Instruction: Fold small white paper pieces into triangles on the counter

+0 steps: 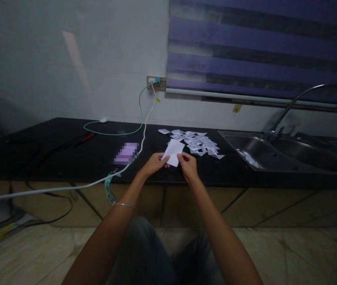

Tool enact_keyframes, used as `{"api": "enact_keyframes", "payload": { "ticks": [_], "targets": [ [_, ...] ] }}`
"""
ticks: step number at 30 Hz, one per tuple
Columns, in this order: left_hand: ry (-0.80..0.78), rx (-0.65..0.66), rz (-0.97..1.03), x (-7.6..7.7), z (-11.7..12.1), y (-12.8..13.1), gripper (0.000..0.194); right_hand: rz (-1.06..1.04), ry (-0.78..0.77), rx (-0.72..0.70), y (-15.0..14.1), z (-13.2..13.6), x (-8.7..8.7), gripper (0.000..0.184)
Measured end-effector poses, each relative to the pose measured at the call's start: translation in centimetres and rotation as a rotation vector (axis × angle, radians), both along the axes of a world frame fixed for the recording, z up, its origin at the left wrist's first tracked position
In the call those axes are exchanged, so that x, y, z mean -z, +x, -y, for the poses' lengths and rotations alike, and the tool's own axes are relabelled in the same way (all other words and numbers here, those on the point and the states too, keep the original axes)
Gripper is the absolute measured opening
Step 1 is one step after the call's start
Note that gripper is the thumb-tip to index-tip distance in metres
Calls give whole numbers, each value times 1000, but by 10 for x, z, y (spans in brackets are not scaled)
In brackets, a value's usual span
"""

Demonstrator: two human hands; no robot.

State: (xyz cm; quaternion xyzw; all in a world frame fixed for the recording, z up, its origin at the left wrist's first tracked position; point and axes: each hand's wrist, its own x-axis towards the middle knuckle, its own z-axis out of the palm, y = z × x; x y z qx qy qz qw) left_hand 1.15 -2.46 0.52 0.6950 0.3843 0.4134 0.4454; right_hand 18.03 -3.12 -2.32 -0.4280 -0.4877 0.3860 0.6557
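Note:
A white sheet of paper (pixel 173 152) is held over the front of the black counter (pixel 76 158). My left hand (pixel 156 162) pinches its left edge, thumb on top. On the other side, my right hand (pixel 187 164) grips the lower right edge between thumb and fingers. Whether the sheet is folded I cannot tell for certain. Just behind it lies a spread of several small folded white paper pieces (pixel 198 140), some overlapping. The fingers beneath the sheet are partly hidden.
A phone (pixel 126 153) with a blurred screen lies to the left, a teal strap (pixel 108 188) hanging over the edge. A white cable (pixel 91 184) crosses the counter from the wall outlet (pixel 156 83). On the right is a steel sink (pixel 263 152) with a curved faucet (pixel 287 105).

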Motion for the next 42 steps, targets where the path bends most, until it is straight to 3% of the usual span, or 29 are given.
{"api": "enact_keyframes", "payload": {
  "ticks": [7, 15, 35, 42],
  "targets": [
    [33, -42, 24, -1, 2, 0, 44, -40, -46, -55, -2, 5, -6, 36],
    [47, -97, 43, -3, 2, -1, 46, 214, -20, -124, 0, 14, -12, 44],
    [44, -112, 57, -9, 6, 2, 36, 168, -70, -149, -2, 13, -13, 41],
    [78, -101, 35, -4, 2, 1, 37, 156, -81, -208, -1, 16, -16, 39]
  ]
}}
